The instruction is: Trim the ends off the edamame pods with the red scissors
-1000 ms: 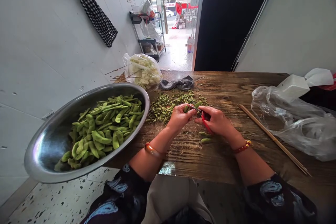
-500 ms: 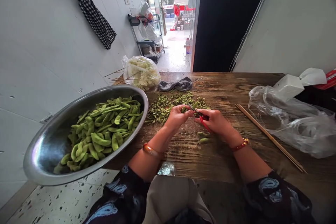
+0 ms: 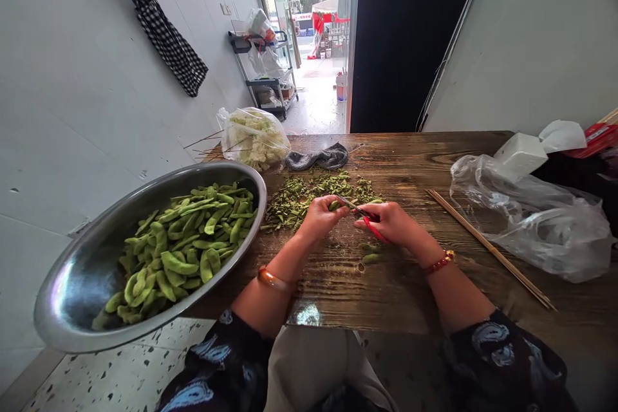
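Observation:
Between the fingers of my left hand [image 3: 322, 217] is a green edamame pod [image 3: 334, 205], mostly covered by them. My right hand [image 3: 390, 222] is closed round red-handled scissors [image 3: 373, 230], whose blades reach to the pod at my left fingertips. Behind both hands spreads a heap of clipped pod ends [image 3: 294, 199]. A couple of whole pods [image 3: 371, 258] lie on the wood just below my right hand. To my left, a large metal bowl [image 3: 62, 322] holds a big pile of edamame pods [image 3: 181, 264].
On the wooden table [image 3: 338, 296] are a grey cloth [image 3: 318, 157] and a bag of cauliflower [image 3: 255, 138]. Thin wooden skewers [image 3: 490, 248], a crumpled clear plastic bag [image 3: 545, 225] and a white box [image 3: 521, 153] lie at the right.
The scissor blades have come closer together at the pod in my left hand. A pod that stuck up by the blades no longer shows there. The view has shifted slightly.

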`<act>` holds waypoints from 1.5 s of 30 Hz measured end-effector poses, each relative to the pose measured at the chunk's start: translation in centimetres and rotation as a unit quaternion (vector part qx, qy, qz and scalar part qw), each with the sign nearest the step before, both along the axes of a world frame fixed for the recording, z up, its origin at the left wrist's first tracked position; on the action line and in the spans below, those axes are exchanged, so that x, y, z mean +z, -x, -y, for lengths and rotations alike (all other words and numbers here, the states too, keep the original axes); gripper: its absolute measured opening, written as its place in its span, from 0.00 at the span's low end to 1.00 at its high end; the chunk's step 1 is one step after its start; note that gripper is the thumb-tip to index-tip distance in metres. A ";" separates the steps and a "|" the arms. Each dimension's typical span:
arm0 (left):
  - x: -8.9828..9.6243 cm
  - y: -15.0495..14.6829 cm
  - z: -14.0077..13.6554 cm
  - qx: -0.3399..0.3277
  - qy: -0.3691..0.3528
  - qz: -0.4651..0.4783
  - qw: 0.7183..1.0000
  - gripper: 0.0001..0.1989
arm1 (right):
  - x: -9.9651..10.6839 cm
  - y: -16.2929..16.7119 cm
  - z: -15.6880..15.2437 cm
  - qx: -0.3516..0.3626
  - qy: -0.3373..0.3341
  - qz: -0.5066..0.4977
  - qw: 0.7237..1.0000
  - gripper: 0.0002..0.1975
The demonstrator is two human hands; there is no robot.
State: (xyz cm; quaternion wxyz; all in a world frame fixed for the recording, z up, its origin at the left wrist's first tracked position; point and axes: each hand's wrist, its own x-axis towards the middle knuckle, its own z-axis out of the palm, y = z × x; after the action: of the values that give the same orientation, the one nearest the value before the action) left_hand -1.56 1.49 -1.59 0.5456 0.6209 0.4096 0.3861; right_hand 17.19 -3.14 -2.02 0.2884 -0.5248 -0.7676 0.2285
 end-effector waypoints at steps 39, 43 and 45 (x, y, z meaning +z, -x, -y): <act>0.5 -0.1 0.6 -0.041 0.129 0.172 0.976 0.16 | -0.4 1.0 0.2 -0.065 -0.074 -0.017 0.995 0.27; 0.5 -0.1 0.6 -0.038 0.146 0.180 0.972 0.16 | -0.5 1.0 0.2 -0.062 -0.087 -0.014 0.994 0.24; 0.5 -0.1 0.6 -0.036 0.150 0.183 0.971 0.17 | -0.6 0.9 0.2 -0.065 -0.090 -0.008 0.994 0.23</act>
State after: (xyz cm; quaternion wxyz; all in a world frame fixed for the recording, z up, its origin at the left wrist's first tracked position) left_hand -1.43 0.91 -1.14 0.7119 0.4650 0.3330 0.4074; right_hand 16.27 -3.31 -2.58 0.3553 -0.5433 -0.7470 0.1434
